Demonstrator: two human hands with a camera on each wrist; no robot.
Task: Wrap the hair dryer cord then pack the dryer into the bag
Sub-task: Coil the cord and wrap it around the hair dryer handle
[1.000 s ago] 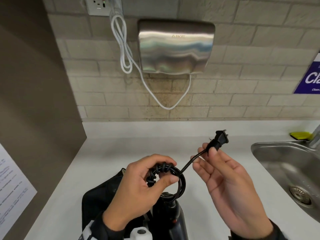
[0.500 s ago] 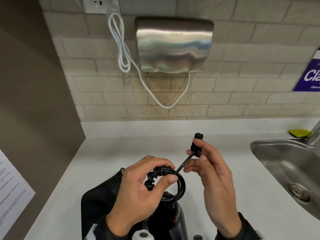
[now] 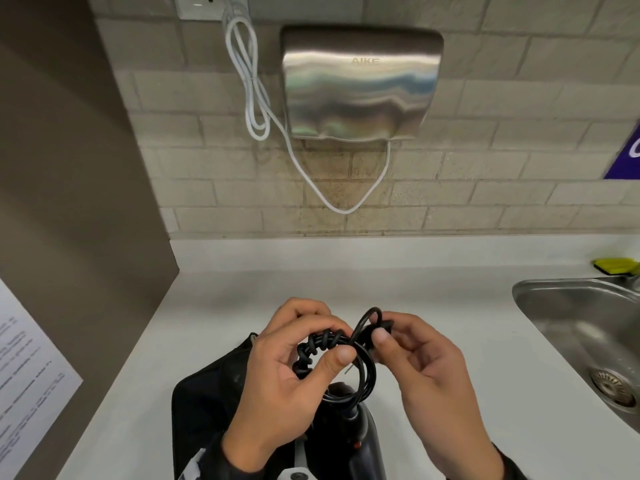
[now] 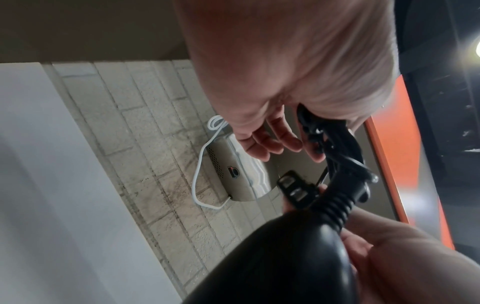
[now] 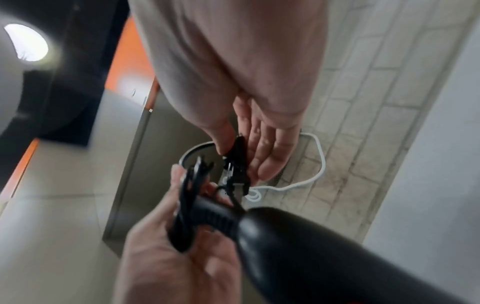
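Observation:
Low in the head view, my left hand (image 3: 325, 337) grips the coiled black cord (image 3: 363, 379) of the black hair dryer (image 3: 362, 438). My right hand (image 3: 382, 329) pinches the plug end beside the coil, and the cord's free end arches in a small loop (image 3: 369, 317) above it. Under both hands a black bag (image 3: 207, 410) lies on the white counter (image 3: 214, 306). The left wrist view has the plug (image 4: 296, 189) next to the dryer's ribbed cord collar (image 4: 330, 209). In the right wrist view my right hand's thumb and fingers (image 5: 270, 156) pinch the plug (image 5: 237, 164).
A steel hand dryer (image 3: 360, 81) with a white cable (image 3: 256, 98) hangs on the tiled wall behind. A steel sink (image 3: 581, 334) is set in the counter at the right, with a yellow sponge (image 3: 614, 265) behind it. A brown side wall with a paper notice (image 3: 27, 375) stands at the left.
My right hand has brought the plug down and left, right up to the coil, so the straight free end now bends into a small loop. My left hand has kept its grip.

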